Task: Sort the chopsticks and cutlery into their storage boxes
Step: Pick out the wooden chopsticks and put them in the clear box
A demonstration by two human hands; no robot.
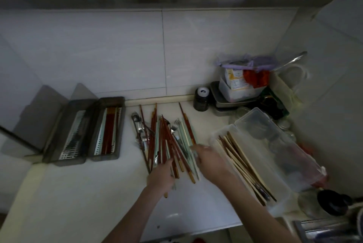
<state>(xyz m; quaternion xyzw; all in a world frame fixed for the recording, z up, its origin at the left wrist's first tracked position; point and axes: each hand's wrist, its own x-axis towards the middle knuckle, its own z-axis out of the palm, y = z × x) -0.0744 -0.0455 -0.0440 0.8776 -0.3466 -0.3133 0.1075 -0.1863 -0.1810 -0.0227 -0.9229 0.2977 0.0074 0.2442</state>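
Chopsticks [167,140] heaped mid-counter with forks [174,127], between two grey boxes [106,129] at left and clear box [255,156] at right. Left hand [160,178] curled round a few sticks at pile's near end. Right hand [208,159] on pale sticks; fingers blurred, grip cannot tell. Risk: tangled sticks drag neighbours, roll off front edge; dim light invites colour mix-ups.
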